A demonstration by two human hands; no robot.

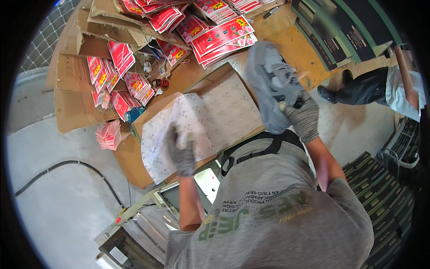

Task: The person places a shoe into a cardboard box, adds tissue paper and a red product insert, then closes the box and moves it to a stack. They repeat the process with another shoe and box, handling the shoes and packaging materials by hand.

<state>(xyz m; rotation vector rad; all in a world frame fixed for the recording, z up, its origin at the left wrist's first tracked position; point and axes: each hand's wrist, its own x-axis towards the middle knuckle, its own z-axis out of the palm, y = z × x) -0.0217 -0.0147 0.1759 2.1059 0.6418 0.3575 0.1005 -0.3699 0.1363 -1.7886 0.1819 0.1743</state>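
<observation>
My right hand (304,116), in a grey knit glove, grips a grey sneaker (271,89) near its heel, holding it toe up above the right end of an open shoebox. White patterned tissue paper (233,112) lines the shoebox (209,82), and one flap of it spreads out over the left side. Over that flap is my left hand (181,150), gloved the same way. Its fingers are smeared by motion, so whether they pinch the paper is unclear.
Red printed cards (221,38) lie in stacks at the back, with more in a torn cardboard carton (74,80) on the left. Green-black shoeboxes (380,197) are piled at right. Another person's leg (358,89) shows beyond the table. A machine frame (134,228) stands at lower left.
</observation>
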